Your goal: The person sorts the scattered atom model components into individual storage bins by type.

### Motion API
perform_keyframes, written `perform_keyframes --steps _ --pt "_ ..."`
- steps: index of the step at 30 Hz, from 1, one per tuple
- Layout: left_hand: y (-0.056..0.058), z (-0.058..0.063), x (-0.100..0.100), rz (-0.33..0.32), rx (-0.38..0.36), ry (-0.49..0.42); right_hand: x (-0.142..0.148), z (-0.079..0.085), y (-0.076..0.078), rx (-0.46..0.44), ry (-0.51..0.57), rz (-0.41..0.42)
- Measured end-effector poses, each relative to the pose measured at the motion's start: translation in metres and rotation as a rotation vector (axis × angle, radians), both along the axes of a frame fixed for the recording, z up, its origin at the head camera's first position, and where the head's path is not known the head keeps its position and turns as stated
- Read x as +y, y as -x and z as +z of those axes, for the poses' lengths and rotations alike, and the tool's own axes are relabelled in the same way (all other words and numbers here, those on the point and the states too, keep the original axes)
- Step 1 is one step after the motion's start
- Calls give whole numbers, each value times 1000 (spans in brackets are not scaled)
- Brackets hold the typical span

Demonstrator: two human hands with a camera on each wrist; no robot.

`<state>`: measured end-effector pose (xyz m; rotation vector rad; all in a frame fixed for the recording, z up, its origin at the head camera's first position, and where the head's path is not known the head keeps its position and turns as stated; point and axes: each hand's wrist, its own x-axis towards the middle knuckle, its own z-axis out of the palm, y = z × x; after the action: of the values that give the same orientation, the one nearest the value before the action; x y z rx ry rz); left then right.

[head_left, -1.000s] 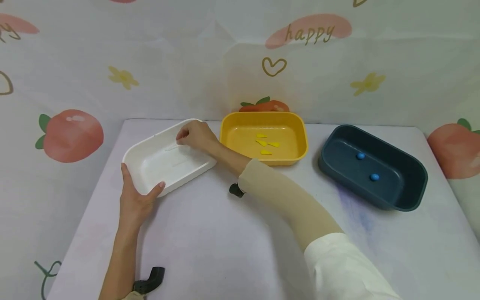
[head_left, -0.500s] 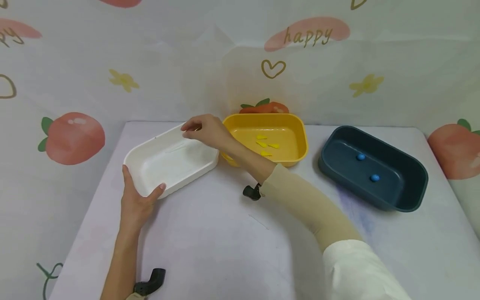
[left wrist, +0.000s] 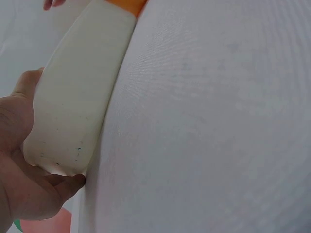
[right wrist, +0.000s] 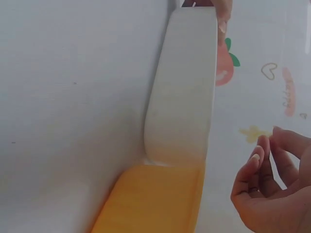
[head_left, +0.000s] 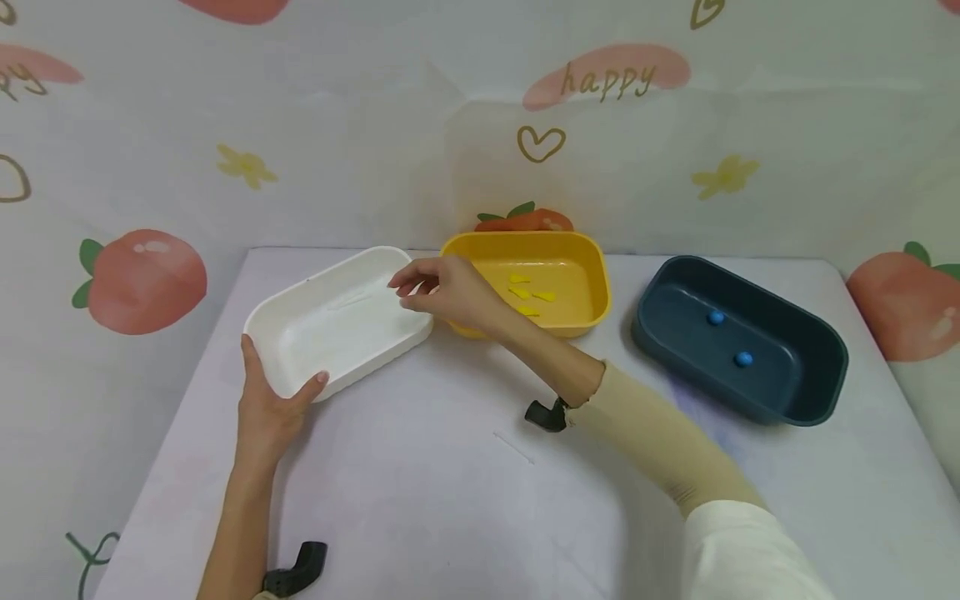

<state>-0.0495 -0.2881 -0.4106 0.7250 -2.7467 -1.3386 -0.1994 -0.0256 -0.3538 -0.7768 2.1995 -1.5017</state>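
At the near left corner of the white tray [head_left: 300, 367], my left hand [head_left: 272, 417] grips the wall between thumb and fingers; the left wrist view shows the same hold. Inside the tray lie thin, whitish, stick-like pieces [head_left: 349, 302], too faint to identify. Above the tray's right end hovers my right hand [head_left: 453, 292], fingers loosely bent and thumb a little apart from them. Nothing shows between its fingertips in either the head or the right wrist view.
A yellow tray [head_left: 588, 321] with several small yellow pieces [head_left: 519, 293] stands right of the white one. Farther right, a dark blue tub [head_left: 675, 387] holds two blue balls [head_left: 743, 359]. A thin pale line [head_left: 513, 447] shows on the tabletop [head_left: 420, 500].
My right hand has risen out of the white tray and drawn back to the right, its fingers loosening. The left hand keeps its hold. A thin pale line on the tabletop has become visible.
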Motion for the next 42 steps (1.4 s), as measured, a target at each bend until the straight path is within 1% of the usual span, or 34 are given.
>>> perform_keyframes --steps 6,11,17,22,28,31,35,39,42 --pt "4 -1 1 -9 7 6 20 1 -13 27 -61 -23" --pt "6 -2 2 -20 2 7 41 -3 -25 24 -41 -33" --pt "4 0 0 -32 -1 9 61 -8 -42 13 -54 -23" --pt "-1 3 -4 -37 1 -6 73 -12 -55 10 -75 -26" --pt "-4 2 -3 -39 -21 -30 90 -19 -72 -9 -128 -4" --pt "-4 0 -1 -31 -29 -6 99 -23 -81 -19 -143 18" --pt "-4 -1 1 -21 -18 20 111 -26 -93 -32 -167 39" --pt "-3 -1 1 -21 -10 20 123 -30 -107 -38 -189 36" --pt "-3 1 -1 -20 -5 17 130 -34 -115 -37 -182 32"
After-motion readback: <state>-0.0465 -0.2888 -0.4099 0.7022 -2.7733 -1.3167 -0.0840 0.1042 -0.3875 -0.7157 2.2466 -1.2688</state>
